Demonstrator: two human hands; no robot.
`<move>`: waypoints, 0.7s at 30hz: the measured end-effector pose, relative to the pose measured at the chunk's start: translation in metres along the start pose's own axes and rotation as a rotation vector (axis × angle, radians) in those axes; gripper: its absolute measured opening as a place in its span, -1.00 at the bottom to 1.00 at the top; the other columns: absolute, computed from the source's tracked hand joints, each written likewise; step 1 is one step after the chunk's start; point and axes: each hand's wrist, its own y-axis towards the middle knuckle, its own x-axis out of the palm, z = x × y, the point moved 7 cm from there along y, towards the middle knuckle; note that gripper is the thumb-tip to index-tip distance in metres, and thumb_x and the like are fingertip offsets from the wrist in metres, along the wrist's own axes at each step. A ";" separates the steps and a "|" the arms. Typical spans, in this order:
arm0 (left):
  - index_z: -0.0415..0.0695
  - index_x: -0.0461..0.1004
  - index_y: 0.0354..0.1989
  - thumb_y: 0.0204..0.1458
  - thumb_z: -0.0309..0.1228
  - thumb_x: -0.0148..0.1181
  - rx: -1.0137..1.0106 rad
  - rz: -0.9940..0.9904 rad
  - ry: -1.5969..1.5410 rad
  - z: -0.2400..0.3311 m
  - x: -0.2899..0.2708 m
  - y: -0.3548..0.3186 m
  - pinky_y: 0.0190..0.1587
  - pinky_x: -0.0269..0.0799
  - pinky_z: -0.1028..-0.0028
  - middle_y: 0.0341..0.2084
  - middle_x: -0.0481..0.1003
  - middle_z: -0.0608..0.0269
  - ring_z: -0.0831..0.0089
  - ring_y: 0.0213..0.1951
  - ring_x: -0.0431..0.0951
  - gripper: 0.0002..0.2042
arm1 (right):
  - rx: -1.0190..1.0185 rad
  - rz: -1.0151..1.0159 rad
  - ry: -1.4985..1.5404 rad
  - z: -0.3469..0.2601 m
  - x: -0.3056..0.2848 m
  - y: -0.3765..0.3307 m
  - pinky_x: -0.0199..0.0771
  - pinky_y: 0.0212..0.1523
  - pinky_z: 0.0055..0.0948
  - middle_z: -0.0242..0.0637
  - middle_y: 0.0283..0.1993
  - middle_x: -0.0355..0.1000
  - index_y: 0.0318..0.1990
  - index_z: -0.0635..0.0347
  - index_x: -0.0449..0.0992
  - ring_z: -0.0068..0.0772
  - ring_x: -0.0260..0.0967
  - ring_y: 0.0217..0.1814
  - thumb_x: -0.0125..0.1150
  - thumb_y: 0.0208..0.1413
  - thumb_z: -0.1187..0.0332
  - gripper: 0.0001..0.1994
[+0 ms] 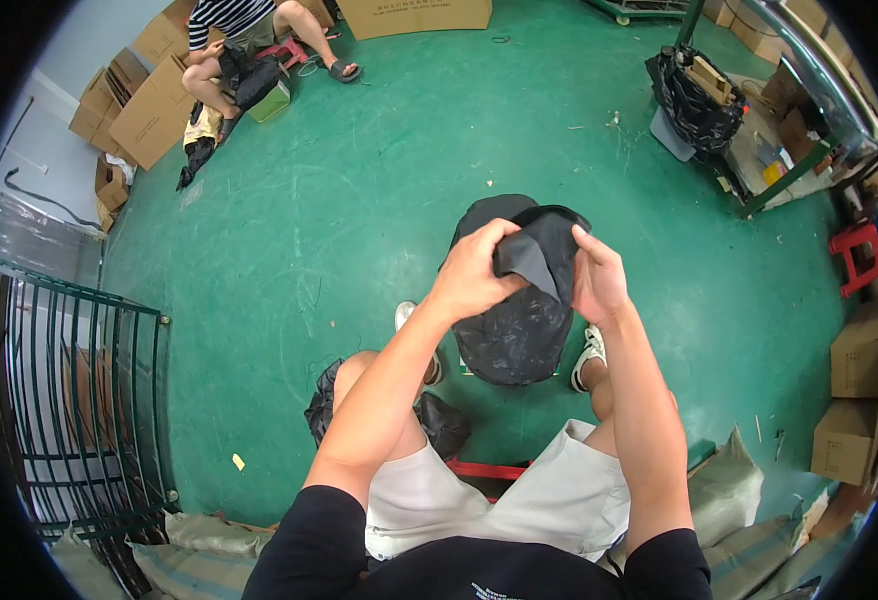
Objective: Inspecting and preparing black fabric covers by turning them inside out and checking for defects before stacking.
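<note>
Near frame centre, my left hand [474, 272] and right hand [600, 277] grasp opposite edges of black fabric [560, 240], seemingly keeping it spread above the dark pile [514, 342].

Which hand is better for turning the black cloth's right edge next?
Probably the right hand: it's already at the right edge of the cloth, while the left hand is on its left side.

Print on cardboard boxes [414, 20] and black shirt [449, 568] is illegible.

The black cloth [557, 240] looks matt, the green floor [249, 260] smooth but scuffed.
</note>
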 end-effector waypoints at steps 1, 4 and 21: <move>-0.17 0.39 -0.02 -0.24 -0.44 0.43 0.001 -0.012 0.006 -0.002 -0.002 0.002 -0.06 0.43 0.26 -0.10 0.51 0.07 0.16 -0.08 0.55 -0.47 | -0.067 -0.020 0.012 -0.006 0.000 0.000 0.34 0.20 -0.21 -0.21 0.15 0.42 0.20 0.20 0.33 -0.25 0.39 0.15 0.00 0.26 0.04 -0.50; -0.21 0.46 -0.21 -0.16 -0.40 0.45 -0.056 0.108 -0.081 -0.013 -0.017 0.003 -0.23 0.43 0.43 -0.42 0.55 0.24 0.40 -0.36 0.55 -0.64 | -0.163 -0.068 0.035 -0.011 -0.001 -0.002 0.37 0.10 -0.28 -0.24 0.08 0.44 0.18 0.21 0.34 -0.30 0.40 0.04 0.10 0.19 0.11 -0.51; -0.29 0.44 0.04 0.23 -0.29 0.02 -0.447 -0.148 -1.607 -0.021 0.018 -0.008 0.01 0.54 0.30 -0.11 0.57 0.03 0.27 -0.13 0.61 -0.66 | -0.497 -0.041 -0.763 -0.009 0.015 0.002 -0.07 0.41 -0.07 -0.01 0.50 -0.17 0.49 -0.11 -0.20 -0.02 -0.17 0.52 0.58 -0.34 0.30 0.23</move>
